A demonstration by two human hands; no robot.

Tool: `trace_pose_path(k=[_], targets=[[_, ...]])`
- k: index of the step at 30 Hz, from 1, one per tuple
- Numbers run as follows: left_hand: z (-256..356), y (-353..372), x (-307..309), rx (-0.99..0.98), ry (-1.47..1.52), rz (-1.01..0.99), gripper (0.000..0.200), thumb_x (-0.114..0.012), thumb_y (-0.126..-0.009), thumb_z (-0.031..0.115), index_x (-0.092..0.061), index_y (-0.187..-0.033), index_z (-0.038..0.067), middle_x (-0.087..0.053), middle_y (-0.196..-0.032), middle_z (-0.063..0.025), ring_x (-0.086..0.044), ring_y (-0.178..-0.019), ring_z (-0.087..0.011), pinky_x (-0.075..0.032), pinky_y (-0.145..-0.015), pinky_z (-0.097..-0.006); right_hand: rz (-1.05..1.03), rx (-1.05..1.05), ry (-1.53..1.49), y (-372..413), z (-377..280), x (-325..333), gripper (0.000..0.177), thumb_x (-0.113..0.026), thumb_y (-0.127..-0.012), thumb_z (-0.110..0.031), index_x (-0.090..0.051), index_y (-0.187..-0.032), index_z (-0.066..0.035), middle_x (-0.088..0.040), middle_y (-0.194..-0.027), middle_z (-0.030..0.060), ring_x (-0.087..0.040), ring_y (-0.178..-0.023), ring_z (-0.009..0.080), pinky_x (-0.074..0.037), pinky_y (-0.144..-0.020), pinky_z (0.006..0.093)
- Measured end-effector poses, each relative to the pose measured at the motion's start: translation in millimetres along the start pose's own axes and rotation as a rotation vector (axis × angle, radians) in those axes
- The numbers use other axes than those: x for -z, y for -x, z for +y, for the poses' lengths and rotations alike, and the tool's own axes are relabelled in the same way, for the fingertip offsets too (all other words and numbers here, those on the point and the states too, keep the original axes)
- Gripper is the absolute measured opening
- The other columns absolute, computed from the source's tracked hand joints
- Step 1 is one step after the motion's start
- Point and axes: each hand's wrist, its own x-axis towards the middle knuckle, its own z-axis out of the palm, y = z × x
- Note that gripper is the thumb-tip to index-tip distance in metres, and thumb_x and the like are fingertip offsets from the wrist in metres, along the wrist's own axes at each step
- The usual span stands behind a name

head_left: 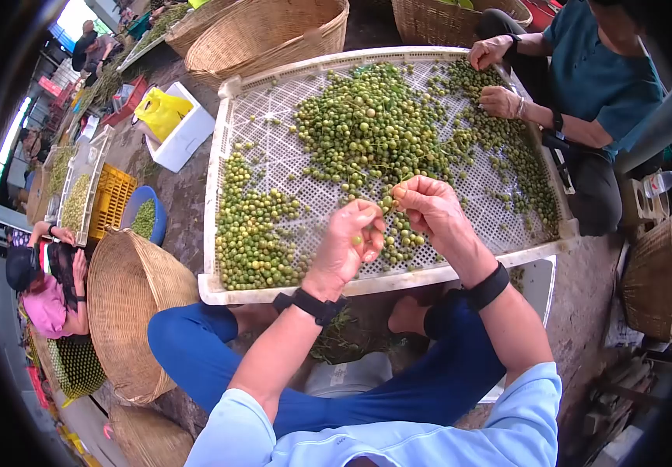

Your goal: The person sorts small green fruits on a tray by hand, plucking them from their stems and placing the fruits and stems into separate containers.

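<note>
Over the near part of a white perforated tray [278, 140], my left hand [345, 243] is curled closed, with a small green berry [357, 240] showing among its fingers. My right hand [435, 212] pinches thumb against forefinger on a green berry [387, 201] just beside the left fingertips; whether a stem joins it is too small to tell. A big heap of green berries [371, 128] with bits of stem lies beyond both hands. Loose round berries [254, 233] spread over the tray's left side. Both wrists wear black bands.
Across the tray at right, a co-worker in a teal shirt [608, 78] has both hands in the berries. Wicker baskets [130, 311] stand at left and behind. A blue basin [146, 216], yellow crate [112, 198] and white foam box [184, 128] sit left. Another person [44, 300] works far left.
</note>
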Motion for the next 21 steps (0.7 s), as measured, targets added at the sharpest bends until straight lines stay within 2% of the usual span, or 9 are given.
trace_pose_path(k=[2,3,7,9,12,14,16,17,21], targets=[[-5.8,-2.3,-10.6,-0.007,-0.207,0.107,0.020,-0.056,-0.089,0.024,-0.053,-0.094,0.005,-0.058,-0.076,-0.0064,-0.056,-0.053,-0.0101,-0.038,-0.037,-0.0190,-0.030,0.014,-0.009,-1.4,1.4,-2.6,0.012,-0.067,-0.080,-0.014,-0.060,-0.077,-0.006,-0.058,-0.064,-0.0018,-0.042,-0.046,0.0025,-0.031,-0.039,0.0175],[-9.1,-2.2,-16.7,-0.034,-0.264,0.204,0.026,-0.061,-0.087,0.031,-0.051,-0.087,0.007,-0.056,-0.069,-0.0034,-0.052,-0.047,-0.0081,-0.036,-0.035,-0.0178,-0.056,0.030,-0.020,-1.8,2.4,-3.5,0.011,-0.067,-0.080,-0.013,-0.060,-0.077,-0.006,-0.058,-0.064,-0.0018,-0.043,-0.046,0.0024,-0.031,-0.039,0.0177],[-11.6,-2.8,-12.5,-0.069,-0.238,0.224,0.025,-0.059,-0.088,0.031,-0.054,-0.087,0.007,-0.056,-0.069,-0.0024,-0.051,-0.046,-0.0076,-0.034,-0.034,-0.0177,-0.038,0.089,0.089,-0.6,-1.3,-5.3,0.010,-0.065,-0.080,-0.012,-0.060,-0.077,-0.004,-0.058,-0.064,-0.0013,-0.045,-0.050,0.0033,-0.035,-0.042,0.0192],[-12.7,-4.1,-11.3,-0.083,-0.266,0.217,0.023,-0.059,-0.088,0.030,-0.054,-0.086,0.007,-0.056,-0.070,-0.0023,-0.051,-0.046,-0.0072,-0.034,-0.034,-0.0171,-0.036,0.217,0.333,0.6,0.6,-7.4,0.009,-0.063,-0.080,-0.011,-0.061,-0.077,-0.002,-0.058,-0.064,-0.0004,-0.047,-0.054,0.0048,-0.038,-0.048,0.0214],[-12.6,-4.8,-3.4,-0.095,-0.317,0.180,0.021,-0.059,-0.089,0.027,-0.054,-0.085,0.007,-0.056,-0.070,-0.0021,-0.051,-0.047,-0.0065,-0.033,-0.033,-0.0158,-0.053,0.205,0.487,0.5,7.5,-8.2,0.009,-0.062,-0.079,-0.010,-0.062,-0.077,-0.001,-0.059,-0.066,0.0002,-0.048,-0.058,0.0063,-0.040,-0.052,0.0234],[-8.6,-3.2,-0.5,-0.094,-0.340,0.150,0.019,-0.058,-0.089,0.025,-0.054,-0.086,0.007,-0.056,-0.070,-0.0020,-0.051,-0.047,-0.0062,-0.033,-0.033,-0.0151,-0.073,0.208,0.410,-0.1,8.8,-7.3,0.010,-0.062,-0.080,-0.011,-0.060,-0.077,-0.002,-0.057,-0.064,-0.0002,-0.048,-0.054,0.0053,-0.040,-0.048,0.0220],[-4.8,-0.6,-0.1,-0.047,-0.201,0.093,0.017,-0.058,-0.089,0.022,-0.053,-0.085,0.006,-0.057,-0.071,-0.0029,-0.052,-0.048,-0.0062,-0.035,-0.033,-0.0141,-0.043,0.134,0.184,1.0,5.3,-7.5,0.011,-0.062,-0.081,-0.011,-0.058,-0.076,-0.003,-0.056,-0.062,-0.0009,-0.047,-0.050,0.0044,-0.038,-0.044,0.0196],[-4.4,0.3,-1.7,-0.050,-0.200,0.093,0.017,-0.058,-0.089,0.022,-0.053,-0.085,0.006,-0.057,-0.071,-0.0029,-0.052,-0.048,-0.0062,-0.035,-0.033,-0.0141,-0.029,0.143,0.165,-2.5,6.4,-4.3,0.010,-0.062,-0.081,-0.011,-0.057,-0.076,-0.004,-0.055,-0.062,-0.0013,-0.046,-0.046,0.0037,-0.037,-0.040,0.0180],[1.8,2.0,-21.6,-0.157,-0.240,0.168,0.016,-0.058,-0.089,0.019,-0.054,-0.091,0.003,-0.057,-0.072,-0.0031,-0.053,-0.051,-0.0068,-0.039,-0.037,-0.0157,-0.121,0.070,0.000,0.2,1.5,-8.9,0.011,-0.064,-0.082,-0.012,-0.057,-0.077,-0.005,-0.056,-0.064,-0.0014,-0.046,-0.047,0.0035,-0.038,-0.042,0.0180]])
